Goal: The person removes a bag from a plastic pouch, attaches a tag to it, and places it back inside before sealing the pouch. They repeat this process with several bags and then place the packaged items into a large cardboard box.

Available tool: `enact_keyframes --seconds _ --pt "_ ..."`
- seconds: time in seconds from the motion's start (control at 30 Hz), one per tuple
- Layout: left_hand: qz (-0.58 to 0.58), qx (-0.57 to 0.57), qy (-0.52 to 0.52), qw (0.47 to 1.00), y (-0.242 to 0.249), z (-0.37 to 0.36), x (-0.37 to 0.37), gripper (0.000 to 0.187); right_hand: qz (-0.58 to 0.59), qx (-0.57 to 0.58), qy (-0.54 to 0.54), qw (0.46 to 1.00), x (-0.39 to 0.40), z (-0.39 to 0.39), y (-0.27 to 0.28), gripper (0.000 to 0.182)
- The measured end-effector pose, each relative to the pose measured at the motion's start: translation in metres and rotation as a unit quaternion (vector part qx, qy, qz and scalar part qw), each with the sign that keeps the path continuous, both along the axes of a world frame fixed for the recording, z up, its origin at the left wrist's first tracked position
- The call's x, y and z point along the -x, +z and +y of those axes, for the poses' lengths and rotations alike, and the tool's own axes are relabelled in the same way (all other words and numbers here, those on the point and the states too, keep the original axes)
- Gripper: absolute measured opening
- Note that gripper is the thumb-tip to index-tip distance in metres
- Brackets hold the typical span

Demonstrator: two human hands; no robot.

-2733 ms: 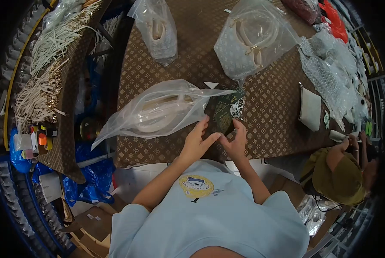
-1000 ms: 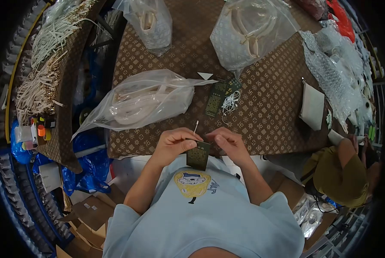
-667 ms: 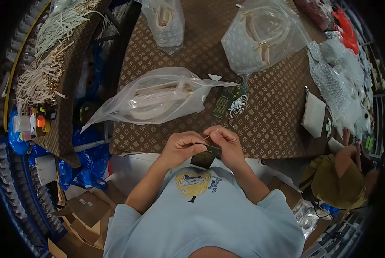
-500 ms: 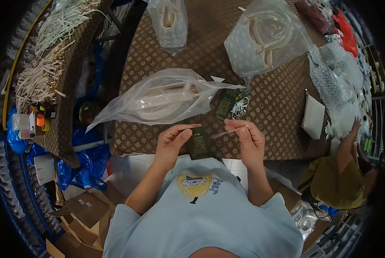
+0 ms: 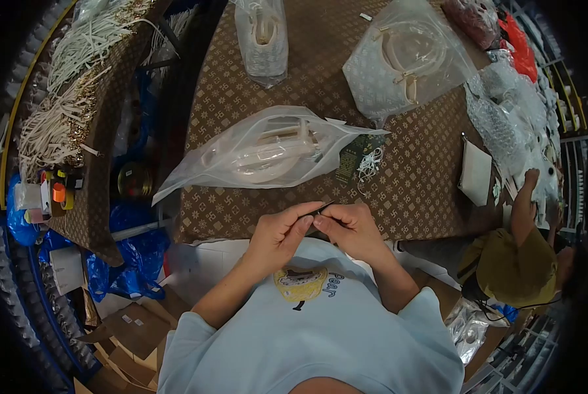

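Close in front of my shirt, at the near table edge, my two hands meet at the fingertips. My left hand (image 5: 282, 231) is closed, pinching a dark green hang tag (image 5: 323, 208) seen nearly edge-on. Against the same tag, my right hand (image 5: 352, 228) is closed with thumb and forefinger pressed together; the white string from before is hidden by the fingers. Beyond them lie more green tags (image 5: 349, 161) with a tangle of white strings (image 5: 371, 162) on top. Left of these rests a cream handbag (image 5: 261, 154) inside a clear plastic bag.
Two more plastic-wrapped bags, a narrow one (image 5: 264, 49) and a wide one (image 5: 379, 65), stand at the back. A white pouch (image 5: 475, 172) and bubble wrap (image 5: 504, 111) lie right. A co-worker's arm (image 5: 525, 203) reaches in there. Bundled straps (image 5: 64, 98) lie left.
My hands have come together; the right moved left to the tag. The tag turned from face-on to edge-on, and the string between my hands no longer shows.
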State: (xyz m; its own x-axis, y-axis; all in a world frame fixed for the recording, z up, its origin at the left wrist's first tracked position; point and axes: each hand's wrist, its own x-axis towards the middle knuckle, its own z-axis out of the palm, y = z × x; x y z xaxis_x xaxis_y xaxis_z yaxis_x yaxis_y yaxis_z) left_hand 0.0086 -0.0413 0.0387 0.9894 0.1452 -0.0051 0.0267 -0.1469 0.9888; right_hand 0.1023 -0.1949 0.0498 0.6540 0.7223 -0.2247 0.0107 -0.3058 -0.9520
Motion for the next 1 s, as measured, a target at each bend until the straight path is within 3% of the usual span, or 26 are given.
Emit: enact_keyframes --seconds 0.13,0.27,0.33,0.43,0.47,0.5,0.63,0.67,0.7,0.83,0.9,0.93,1.0 --pt "0.01 -0.039 -0.033 0.999 0.003 0.012 0.005 0.033 0.017 0.011 -0.012 1.0 0.003 0.009 0.001 0.013" --pt "-0.099 -0.113 -0.031 0.988 -0.011 0.024 0.005 0.037 0.021 0.015 -0.022 0.999 0.007 0.018 -0.004 0.018" --pt "-0.128 -0.143 -0.038 0.981 -0.012 0.03 0.006 0.038 0.083 0.032 -0.087 0.992 0.007 0.021 -0.008 0.019" --pt "-0.121 -0.057 -0.037 0.99 -0.009 0.037 0.01 0.037 0.015 0.02 -0.112 0.993 0.008 0.022 -0.01 0.019" --pt "-0.053 -0.026 -0.07 0.996 -0.009 0.04 0.012 0.036 0.015 0.022 -0.114 0.993 0.01 0.023 -0.011 0.019" --pt "0.016 0.004 -0.103 0.995 -0.01 0.042 0.015 0.035 0.052 0.0 -0.108 0.993 0.013 0.024 -0.013 0.019" --pt "0.015 0.045 -0.137 0.989 -0.017 0.044 0.015 0.034 0.087 -0.049 -0.079 0.992 0.02 0.015 -0.02 0.019" --pt "0.052 0.234 -0.133 0.962 -0.019 0.044 0.015 0.033 0.086 -0.049 -0.078 0.992 0.022 0.015 -0.018 0.019" --pt "0.086 0.413 -0.124 0.898 -0.021 0.044 0.014 0.033 0.102 -0.079 -0.094 0.987 0.024 0.015 -0.015 0.019" --pt "0.093 0.4 -0.143 0.9 -0.03 0.038 0.008 0.031 0.154 -0.11 -0.074 0.979 0.018 0.008 -0.011 0.022" --pt "-0.055 0.221 -0.129 0.965 -0.029 0.025 0.002 0.025 0.182 -0.123 -0.057 0.974 0.012 0.001 -0.009 0.024" --pt "-0.055 0.219 -0.127 0.966 -0.028 0.021 0.001 0.025 0.208 -0.134 -0.044 0.968 0.01 -0.002 -0.008 0.025" --pt "-0.133 0.099 -0.093 0.982 -0.022 0.013 -0.004 0.022 0.23 -0.147 -0.038 0.961 0.007 -0.006 -0.009 0.026"
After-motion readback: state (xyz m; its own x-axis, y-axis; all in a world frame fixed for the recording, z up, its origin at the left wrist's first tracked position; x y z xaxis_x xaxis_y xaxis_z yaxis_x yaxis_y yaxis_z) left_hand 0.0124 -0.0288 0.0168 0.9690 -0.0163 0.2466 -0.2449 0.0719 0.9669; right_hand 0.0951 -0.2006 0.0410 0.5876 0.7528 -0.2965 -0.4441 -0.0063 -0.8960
